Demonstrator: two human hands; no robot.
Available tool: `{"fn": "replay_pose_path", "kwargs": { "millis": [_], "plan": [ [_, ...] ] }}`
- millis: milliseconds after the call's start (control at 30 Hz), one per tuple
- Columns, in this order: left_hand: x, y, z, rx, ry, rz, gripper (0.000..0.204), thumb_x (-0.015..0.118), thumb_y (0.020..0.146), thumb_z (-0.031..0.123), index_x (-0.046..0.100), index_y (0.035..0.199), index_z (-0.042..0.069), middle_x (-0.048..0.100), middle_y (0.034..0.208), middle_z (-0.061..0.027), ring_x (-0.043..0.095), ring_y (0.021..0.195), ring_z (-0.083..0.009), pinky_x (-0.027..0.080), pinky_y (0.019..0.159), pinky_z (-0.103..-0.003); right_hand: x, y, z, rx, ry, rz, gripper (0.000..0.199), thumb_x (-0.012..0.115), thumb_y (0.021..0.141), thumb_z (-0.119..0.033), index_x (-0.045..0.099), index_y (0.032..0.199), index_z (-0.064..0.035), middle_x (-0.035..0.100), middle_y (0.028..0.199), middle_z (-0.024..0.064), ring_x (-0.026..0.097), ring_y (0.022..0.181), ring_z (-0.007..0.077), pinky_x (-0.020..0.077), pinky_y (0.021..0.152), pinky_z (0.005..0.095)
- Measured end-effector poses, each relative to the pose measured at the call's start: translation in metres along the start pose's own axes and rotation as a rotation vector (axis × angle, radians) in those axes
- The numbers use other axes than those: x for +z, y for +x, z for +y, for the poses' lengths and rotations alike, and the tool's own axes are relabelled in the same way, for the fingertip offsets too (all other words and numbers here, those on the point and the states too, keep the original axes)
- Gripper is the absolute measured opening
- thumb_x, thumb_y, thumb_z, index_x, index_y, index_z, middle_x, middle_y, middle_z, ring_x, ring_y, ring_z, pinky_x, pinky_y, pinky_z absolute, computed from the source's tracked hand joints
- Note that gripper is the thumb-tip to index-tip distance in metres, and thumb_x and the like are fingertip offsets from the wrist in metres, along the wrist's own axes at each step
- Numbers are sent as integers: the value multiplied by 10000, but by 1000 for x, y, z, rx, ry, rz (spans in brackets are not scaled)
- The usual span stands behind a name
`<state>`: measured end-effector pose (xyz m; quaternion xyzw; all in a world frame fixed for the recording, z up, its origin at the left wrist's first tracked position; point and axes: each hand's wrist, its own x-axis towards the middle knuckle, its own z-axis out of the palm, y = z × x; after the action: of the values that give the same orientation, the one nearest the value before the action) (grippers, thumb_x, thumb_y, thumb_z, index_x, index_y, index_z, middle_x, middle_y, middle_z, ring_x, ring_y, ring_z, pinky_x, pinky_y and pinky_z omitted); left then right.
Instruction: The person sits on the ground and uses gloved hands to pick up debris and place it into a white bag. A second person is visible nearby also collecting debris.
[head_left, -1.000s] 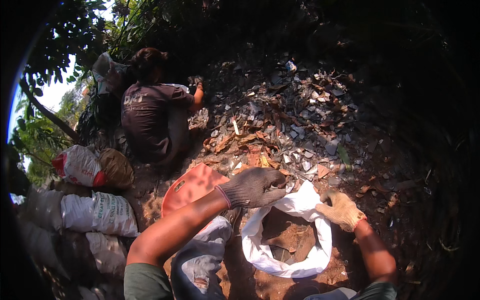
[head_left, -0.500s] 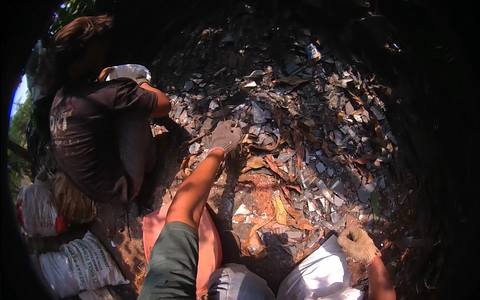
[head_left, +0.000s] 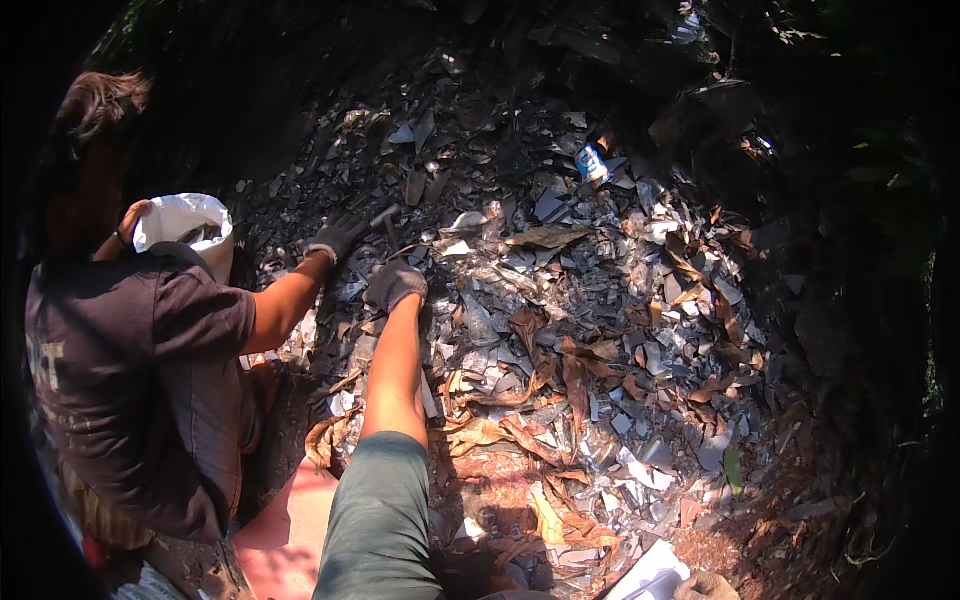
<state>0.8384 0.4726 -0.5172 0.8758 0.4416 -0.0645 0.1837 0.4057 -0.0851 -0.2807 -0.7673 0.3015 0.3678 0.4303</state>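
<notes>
My left hand (head_left: 396, 286), in a grey knitted glove, reaches out over a litter of broken shards (head_left: 480, 320). Its fingers are closed round what looks like a small hammer (head_left: 385, 216); the short crosswise head shows just beyond the knuckles, while the grip is mostly hidden. At the lower edge, only the top of my right hand (head_left: 706, 586) shows, in a tan glove, and its fingers are cut off from view. Close beside it is a white sack (head_left: 655, 572), also partly out of the picture.
A co-worker in a dark shirt (head_left: 120, 370) crouches at left, one gloved hand (head_left: 338, 236) on the shards near mine, the other hand at an upright white sack (head_left: 185, 222). Dry brown leaves (head_left: 575, 385) and a blue-white packet (head_left: 592, 164) lie among the pieces. Pinkish sheet material (head_left: 290, 525) lies by my left sleeve.
The view has shifted. My left hand has moved left, close to the co-worker's hand, and the hammer-like head now shows. The co-worker's arm stretches onto the shards. My right hand has dropped largely out of view.
</notes>
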Motion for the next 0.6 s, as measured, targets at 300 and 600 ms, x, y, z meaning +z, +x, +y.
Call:
{"fn": "replay_pose_path", "kwargs": {
  "millis": [300, 600],
  "plan": [
    [-14, 0, -66, 637, 37, -40, 448, 455, 972, 335, 747, 984, -5, 709, 1042, -315, 714, 1000, -453, 561, 836, -530, -42, -13, 25, -159, -101, -45, 105, 670, 966, -172, 669, 903, -88, 615, 878, -38, 555, 828, 106, 474, 721, 297],
    [-107, -262, -113, 1058, -29, 116, 402, 415, 1019, 266, 647, 896, -40, 682, 835, -275, 682, 774, -457, 520, 680, -560, -110, -15, 35, -240, 119, 20, 134, 675, 969, -177, 677, 952, -44, 680, 825, 45, 664, 742, 153, 559, 644, 315]
  ]
}}
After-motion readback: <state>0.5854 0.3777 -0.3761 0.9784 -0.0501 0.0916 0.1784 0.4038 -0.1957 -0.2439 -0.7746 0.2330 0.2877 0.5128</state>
